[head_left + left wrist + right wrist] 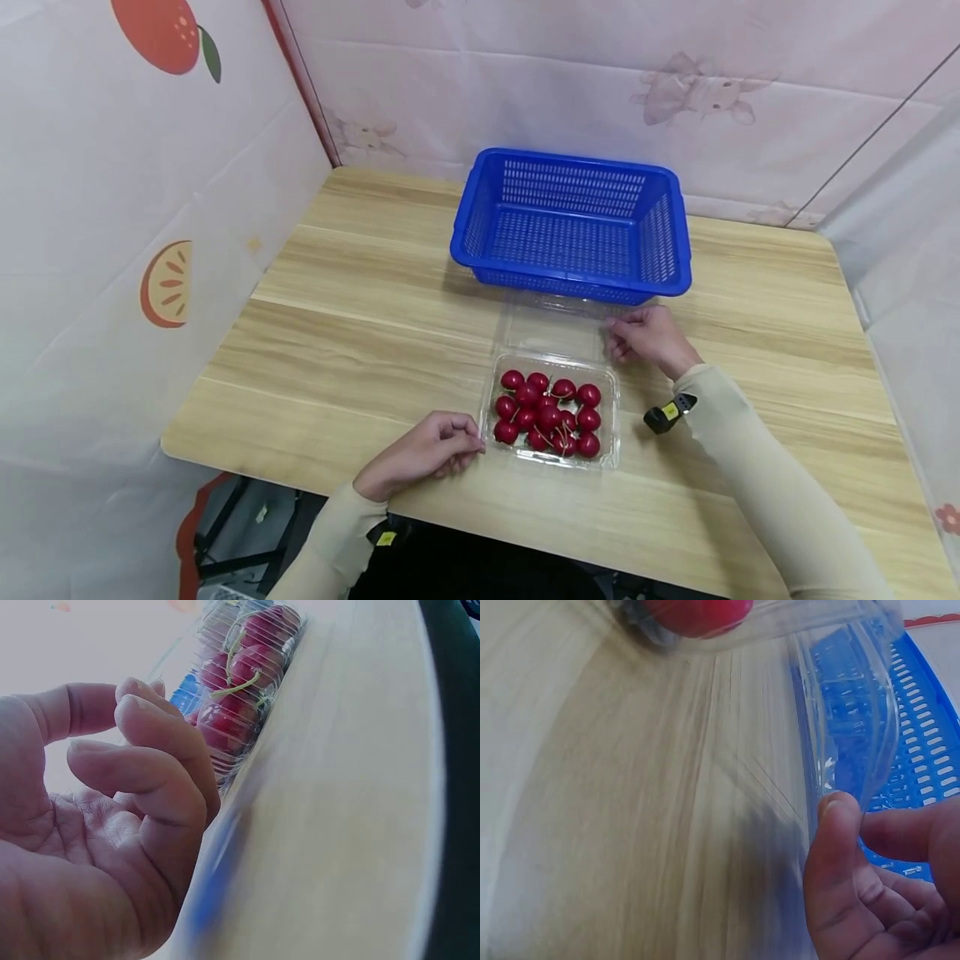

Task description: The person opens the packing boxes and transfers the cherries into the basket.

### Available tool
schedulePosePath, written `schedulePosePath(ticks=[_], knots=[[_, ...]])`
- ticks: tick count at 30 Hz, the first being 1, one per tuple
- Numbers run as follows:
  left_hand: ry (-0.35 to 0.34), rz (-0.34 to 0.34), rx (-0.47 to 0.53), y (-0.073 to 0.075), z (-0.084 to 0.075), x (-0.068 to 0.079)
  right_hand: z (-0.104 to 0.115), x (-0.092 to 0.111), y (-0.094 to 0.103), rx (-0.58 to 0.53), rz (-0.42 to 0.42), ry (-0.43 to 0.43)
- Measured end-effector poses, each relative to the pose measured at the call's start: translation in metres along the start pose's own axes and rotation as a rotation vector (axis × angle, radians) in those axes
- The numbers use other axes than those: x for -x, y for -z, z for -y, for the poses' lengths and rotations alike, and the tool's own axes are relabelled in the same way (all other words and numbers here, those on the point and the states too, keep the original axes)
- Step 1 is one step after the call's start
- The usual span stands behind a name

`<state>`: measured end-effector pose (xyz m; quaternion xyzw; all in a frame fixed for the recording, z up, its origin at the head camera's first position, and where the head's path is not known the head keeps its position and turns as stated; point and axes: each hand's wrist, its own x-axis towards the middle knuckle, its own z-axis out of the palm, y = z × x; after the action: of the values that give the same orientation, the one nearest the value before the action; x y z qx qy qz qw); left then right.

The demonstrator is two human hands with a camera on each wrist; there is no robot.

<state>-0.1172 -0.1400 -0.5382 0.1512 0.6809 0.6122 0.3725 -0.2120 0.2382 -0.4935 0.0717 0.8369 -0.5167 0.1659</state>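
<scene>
A clear plastic clamshell box (613, 417) full of red cherries (549, 417) with green stems lies on the table. Its transparent lid (555, 329) is folded back toward the blue basket. My left hand (426, 454) is at the box's near left side, thumb and curled fingers pinched together at its rim; the left wrist view has the cherries (232, 724) just beyond those fingertips (139, 712). At the lid's right edge, my right hand (648, 337) pinches the thin plastic between thumb and index finger, as the right wrist view shows on the lid (877, 712).
A blue perforated basket (570, 275) stands at the back of the wooden table (337, 333), right behind the lid. Printed cloth walls (480, 92) close off the back and both sides. The table's front edge runs just below the left hand.
</scene>
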Motion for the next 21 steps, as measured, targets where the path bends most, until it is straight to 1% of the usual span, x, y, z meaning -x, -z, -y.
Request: schedulePosePath(ticks=[8, 13, 18, 21], knots=[[0.002, 0.004, -0.008, -0.002, -0.002, -0.003, -0.002, 0.002, 0.002, 0.014, -0.015, 0.007], [0.002, -0.003, -0.056, 0.001, -0.004, -0.003, -0.003, 0.007, 0.006, 0.04, -0.026, -0.005], [-0.002, -0.023, -0.085, 0.008, -0.009, 0.0, -0.003, 0.014, 0.01, 0.112, -0.041, 0.017], [-0.004, -0.044, -0.119, 0.012, -0.013, 0.001, -0.004, 0.02, 0.013, 0.19, -0.052, 0.041]])
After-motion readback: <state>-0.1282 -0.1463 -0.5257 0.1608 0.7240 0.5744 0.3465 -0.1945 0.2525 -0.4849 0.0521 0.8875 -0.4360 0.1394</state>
